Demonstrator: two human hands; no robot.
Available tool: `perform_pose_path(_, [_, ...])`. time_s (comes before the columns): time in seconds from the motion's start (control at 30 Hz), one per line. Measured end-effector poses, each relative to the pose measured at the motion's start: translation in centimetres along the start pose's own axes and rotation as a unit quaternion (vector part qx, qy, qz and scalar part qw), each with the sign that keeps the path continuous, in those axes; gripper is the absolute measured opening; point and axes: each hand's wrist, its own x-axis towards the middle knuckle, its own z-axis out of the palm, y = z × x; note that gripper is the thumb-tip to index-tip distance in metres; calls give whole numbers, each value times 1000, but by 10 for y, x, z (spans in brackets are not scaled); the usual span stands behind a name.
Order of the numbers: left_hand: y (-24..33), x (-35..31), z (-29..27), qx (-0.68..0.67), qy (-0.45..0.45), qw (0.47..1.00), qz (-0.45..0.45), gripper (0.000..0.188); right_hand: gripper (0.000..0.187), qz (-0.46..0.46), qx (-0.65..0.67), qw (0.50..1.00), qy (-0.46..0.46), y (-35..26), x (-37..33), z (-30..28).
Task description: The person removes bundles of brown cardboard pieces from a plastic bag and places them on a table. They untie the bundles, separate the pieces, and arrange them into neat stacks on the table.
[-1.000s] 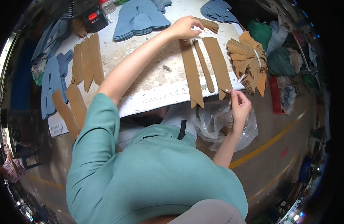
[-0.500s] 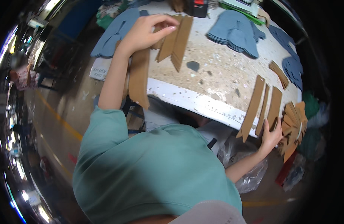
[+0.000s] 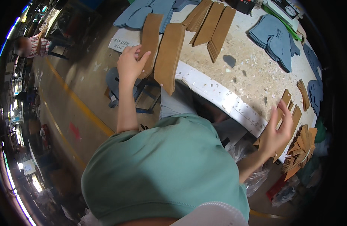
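My left hand (image 3: 131,64) is at the left end of the table, fingers spread, beside the lower part of a brown strip stack (image 3: 151,35). Its thumb lies over that stack's edge; whether it presses on it I cannot tell. A second, wider stack of brown strips (image 3: 169,49) sits just right of it, its lower end jutting past the table edge. At the right end, my right hand (image 3: 276,132) hovers over narrow brown strips (image 3: 294,120), partly hiding them. Its thumb and fingers are apart and nothing shows between them.
More brown strips (image 3: 221,32) lie fanned farther back on the speckled table (image 3: 241,81). Blue-grey cut pieces (image 3: 273,39) are piled at the back right, others (image 3: 143,15) at the back left. A tied brown bundle (image 3: 301,150) hangs by the right corner. A blue stool (image 3: 117,84) stands at left.
The view has swung, shifting the table up and right. My left hand has come back from the far strips to the left-end stack. My right hand has risen off the right-end strips, its fingers opening.
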Motion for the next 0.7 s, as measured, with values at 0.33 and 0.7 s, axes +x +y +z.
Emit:
perform_pose_path(0.33, [2,-9,3,39,39,997,-54,38,37,-322,231,875,-278,-141,-48,175])
perform_pose_path(0.7, [-12,8,11,-336,8,940,-66,20,36,-331,174,888,-268,-142,-52,188])
